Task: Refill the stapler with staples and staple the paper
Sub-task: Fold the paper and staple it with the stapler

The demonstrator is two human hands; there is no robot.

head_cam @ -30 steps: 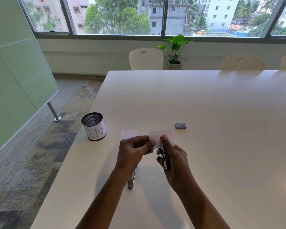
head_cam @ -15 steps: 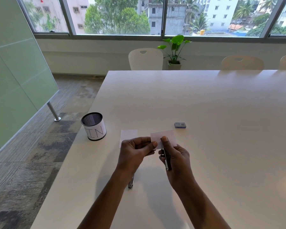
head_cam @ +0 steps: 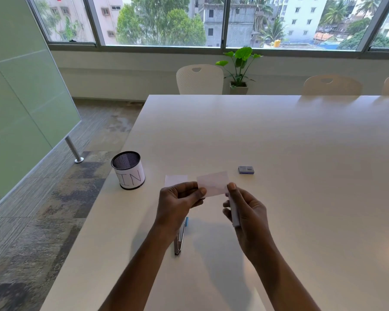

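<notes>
Now the left hand pinches the paper slip above the counter, while the right hand is closed round the stapler, nose at the slip's right edge, long axis running away from the person. Refill looks done, judging by the grip; whether a staple is in, I can't tell.

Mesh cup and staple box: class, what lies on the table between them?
In the head view, a paper slip lies flat between cup and box.
</notes>
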